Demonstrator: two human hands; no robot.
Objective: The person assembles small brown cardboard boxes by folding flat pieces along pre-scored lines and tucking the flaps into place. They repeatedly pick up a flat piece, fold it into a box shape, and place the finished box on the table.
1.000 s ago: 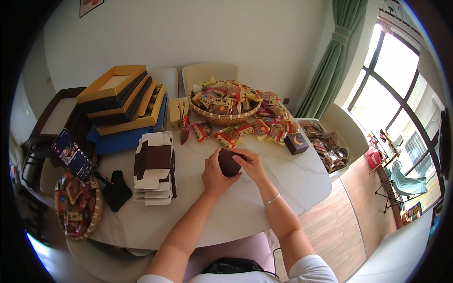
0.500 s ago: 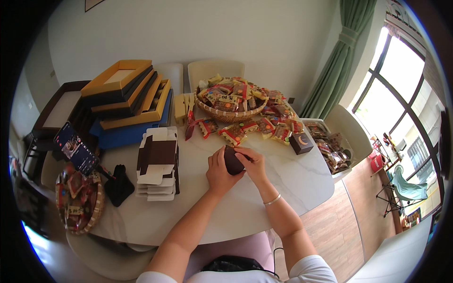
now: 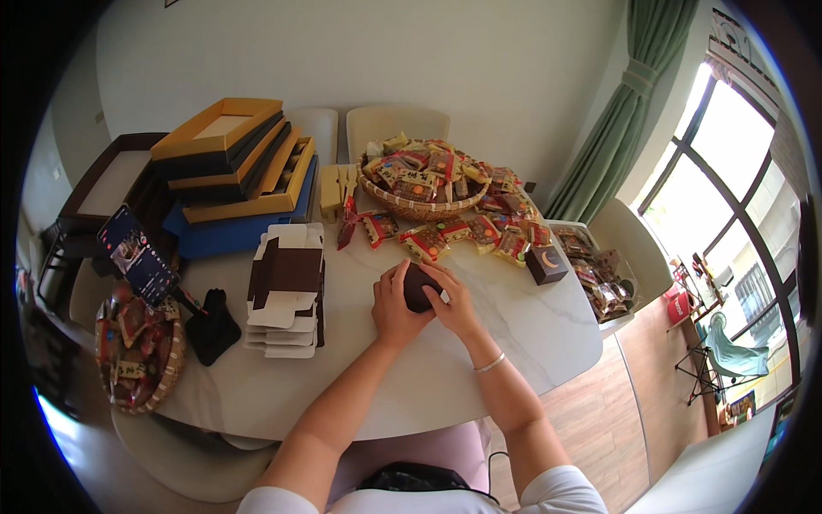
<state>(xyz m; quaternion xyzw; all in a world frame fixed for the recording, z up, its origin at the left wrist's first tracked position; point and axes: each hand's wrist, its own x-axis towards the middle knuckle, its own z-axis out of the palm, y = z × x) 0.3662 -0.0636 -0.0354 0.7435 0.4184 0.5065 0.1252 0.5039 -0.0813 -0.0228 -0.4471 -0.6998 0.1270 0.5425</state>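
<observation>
Between both my hands is a small dark brown box [image 3: 419, 289], held just above the marble-patterned table. My left hand [image 3: 395, 307] wraps its left side. My right hand [image 3: 456, 306] closes around its right side, fingers over the upper edge. To the left lies a stack of flattened brown and white box blanks [image 3: 285, 291]. A finished dark cube box [image 3: 546, 265] with a crescent moon picture stands at the right. Beyond my hands a wicker basket [image 3: 419, 204] is heaped with wrapped pastries [image 3: 417, 182], and more packets [image 3: 425, 242] lie loose around it.
Yellow and black box trays [image 3: 224, 128] are piled at back left over a blue box [image 3: 214, 237]. A phone [image 3: 137, 255] on a black stand [image 3: 211, 330] and a small basket of packets [image 3: 171, 364] sit left. A tray of packets [image 3: 604, 291] is beyond the right edge.
The fingers of my right hand have moved from a pinch at the box's upper right to a grip around its side. The view has shifted slightly.
</observation>
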